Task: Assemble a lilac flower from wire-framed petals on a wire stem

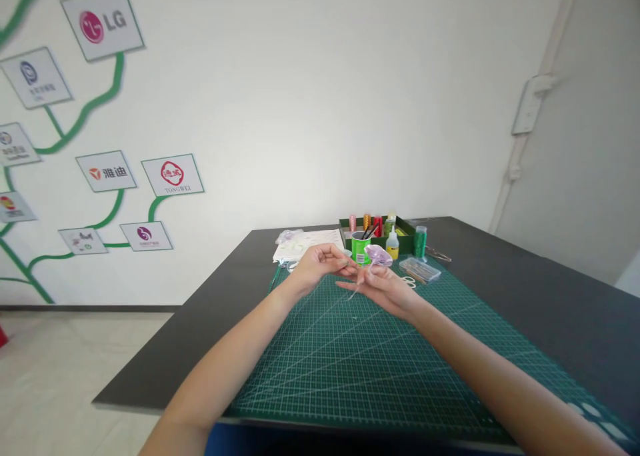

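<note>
Over the green cutting mat [360,363], both hands are raised close together. A pale purple artificial flower [379,255] rises above my right hand [387,289], whose thumb and fingers pinch it from below. A thin pale strand [353,293] hangs down beneath those fingers. My left hand [325,263] is just to the left, thumb and fingertips pressed together near the flower's base. What lies in that pinch, if anything, is too small to make out.
Behind the hands stand a green can [360,248] with dark-handled tools, a glue bottle [393,244], a green box [407,241] of thread spools and a green tube [421,241]. White scissors [409,282], a clear case [420,269], tweezers [439,255] and white sheets [305,244] lie nearby.
</note>
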`<state>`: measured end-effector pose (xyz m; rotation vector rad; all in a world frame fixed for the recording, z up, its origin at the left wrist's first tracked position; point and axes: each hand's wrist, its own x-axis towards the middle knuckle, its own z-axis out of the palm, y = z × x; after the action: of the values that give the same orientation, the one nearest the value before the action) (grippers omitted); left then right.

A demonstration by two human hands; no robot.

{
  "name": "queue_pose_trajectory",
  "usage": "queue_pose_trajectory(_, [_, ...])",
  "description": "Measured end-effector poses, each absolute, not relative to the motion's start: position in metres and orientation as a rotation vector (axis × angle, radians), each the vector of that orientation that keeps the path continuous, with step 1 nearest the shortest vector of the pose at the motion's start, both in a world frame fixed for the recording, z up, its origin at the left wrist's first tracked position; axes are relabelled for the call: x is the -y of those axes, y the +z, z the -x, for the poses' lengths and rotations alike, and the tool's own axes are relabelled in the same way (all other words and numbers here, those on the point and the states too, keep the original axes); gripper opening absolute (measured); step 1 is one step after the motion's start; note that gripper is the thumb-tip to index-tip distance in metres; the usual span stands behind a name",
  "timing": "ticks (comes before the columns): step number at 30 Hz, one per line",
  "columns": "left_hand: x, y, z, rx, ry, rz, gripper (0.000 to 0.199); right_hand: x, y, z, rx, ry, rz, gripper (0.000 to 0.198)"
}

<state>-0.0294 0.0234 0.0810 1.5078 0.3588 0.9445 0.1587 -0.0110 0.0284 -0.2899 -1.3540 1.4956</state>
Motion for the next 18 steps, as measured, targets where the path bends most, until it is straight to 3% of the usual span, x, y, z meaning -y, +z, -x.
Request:
queue_pose_trajectory(6, [-0.032, 0.064, 0.027, -0.384, 1.013, -1.401, 0.031, 0.000, 0.023, -0.154, 1.321, 1.525, 0.379, 0.022])
queue_pose_trajectory(13, [-0.028, 0.040, 0.030, -0.351, 1.034, -1.295, 0.030, 0.002, 0.011, -0.146, 1.505, 1.156, 0.619, 0.032])
queue_pose_trajectory(18, [-0.025, 0.031, 0.034, -0.389, 1.039, -1.259, 0.035, 0.001, 0.001, -0.143, 1.527, 1.082, 0.598, 0.036])
